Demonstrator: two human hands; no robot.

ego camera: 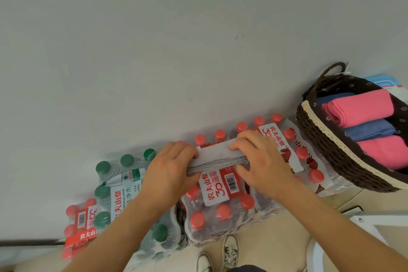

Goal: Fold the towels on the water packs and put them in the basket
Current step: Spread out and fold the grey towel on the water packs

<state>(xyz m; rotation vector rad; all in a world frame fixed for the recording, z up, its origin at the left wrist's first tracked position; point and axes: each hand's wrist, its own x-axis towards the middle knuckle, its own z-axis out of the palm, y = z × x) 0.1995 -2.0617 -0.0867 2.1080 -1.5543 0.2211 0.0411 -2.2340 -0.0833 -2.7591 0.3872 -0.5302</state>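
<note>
A grey towel (pixel 217 158), folded into a narrow strip, lies on top of a shrink-wrapped pack of red-capped water bottles (pixel 220 201). My left hand (pixel 171 170) grips its left end and my right hand (pixel 262 159) pinches its right end, thumbs under the near edge. To the right, a dark woven basket (pixel 326 139) with a cream lace rim sits on another red-capped pack (pixel 293 148). Inside it lie folded pink towels (pixel 362 110) and a blue towel (pixel 368 129).
A pack of green-capped bottles (pixel 119 185) stands left of the red pack, with a further red-capped pack (pixel 77 227) at the far left. All are pushed against a pale grey wall (pixel 176 51). My shoes (pixel 229 252) stand on beige floor below. A white frame (pixel 364 227) is at lower right.
</note>
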